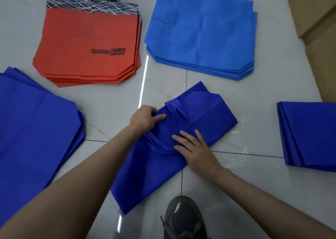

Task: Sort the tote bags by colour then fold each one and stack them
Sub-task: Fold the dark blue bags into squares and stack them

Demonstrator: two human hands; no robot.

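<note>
The left hand (145, 119) pinched a fold of the dark blue tote bag (209, 111); the right hand (197, 152) pressed it, fingers straight.

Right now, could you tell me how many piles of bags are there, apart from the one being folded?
4: orange pile back left, light blue pile back right, dark blue pile at left edge, folded dark blue pile at right edge; both cut off.
</note>
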